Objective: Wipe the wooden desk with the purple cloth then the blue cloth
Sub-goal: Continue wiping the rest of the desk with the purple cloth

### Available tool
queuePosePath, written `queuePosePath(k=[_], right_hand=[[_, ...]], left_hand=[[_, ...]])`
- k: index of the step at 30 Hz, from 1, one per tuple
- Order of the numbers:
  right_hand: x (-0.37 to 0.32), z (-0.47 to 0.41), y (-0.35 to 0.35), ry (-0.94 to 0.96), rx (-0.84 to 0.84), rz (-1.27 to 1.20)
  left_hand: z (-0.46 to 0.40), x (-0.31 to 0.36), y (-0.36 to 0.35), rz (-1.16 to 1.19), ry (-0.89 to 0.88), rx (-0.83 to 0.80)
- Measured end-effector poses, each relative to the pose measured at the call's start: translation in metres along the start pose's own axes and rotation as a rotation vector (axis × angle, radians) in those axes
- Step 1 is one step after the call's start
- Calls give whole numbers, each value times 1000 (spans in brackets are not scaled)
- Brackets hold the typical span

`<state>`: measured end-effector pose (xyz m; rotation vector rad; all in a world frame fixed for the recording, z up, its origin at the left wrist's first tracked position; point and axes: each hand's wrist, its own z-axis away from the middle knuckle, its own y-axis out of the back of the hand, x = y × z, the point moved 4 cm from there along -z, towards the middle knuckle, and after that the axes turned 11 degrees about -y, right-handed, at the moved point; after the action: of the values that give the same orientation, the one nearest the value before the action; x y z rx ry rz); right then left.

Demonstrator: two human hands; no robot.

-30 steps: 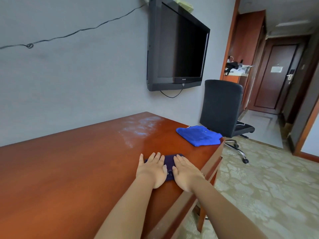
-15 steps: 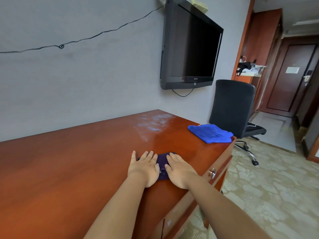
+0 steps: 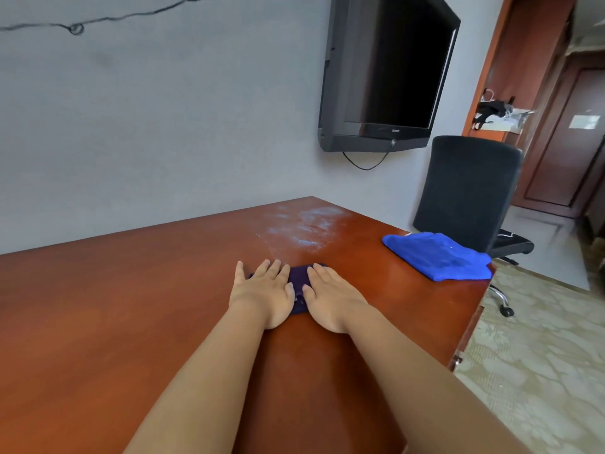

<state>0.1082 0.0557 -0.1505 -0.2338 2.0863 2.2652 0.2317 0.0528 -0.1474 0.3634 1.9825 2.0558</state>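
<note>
We press both hands flat, fingers straight, left hand (image 3: 264, 291) and right hand (image 3: 331, 298), on the purple cloth (image 3: 298, 280) beneath and between them on desk (image 3: 114, 306); blue cloth (image 3: 438, 255) well right, near the desk corner

Single head cam, wide-angle, tilted. Looks forward and down over the tabletop (image 3: 131, 306) from its near edge, close; wall (image 3: 163, 126) far, floor (image 3: 540, 355) right.
</note>
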Motion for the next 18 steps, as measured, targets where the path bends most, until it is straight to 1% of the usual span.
queuePosePath(k=[9, 13, 18], right_hand=[[3, -70, 4, 13, 10, 11], [4, -70, 2, 16, 10, 3], [1, -43, 3, 17, 2, -1]], left_hand=[[-60, -21, 0, 19, 51, 18], [-57, -19, 1, 21, 72, 16], [-29, -8, 2, 33, 70, 5]])
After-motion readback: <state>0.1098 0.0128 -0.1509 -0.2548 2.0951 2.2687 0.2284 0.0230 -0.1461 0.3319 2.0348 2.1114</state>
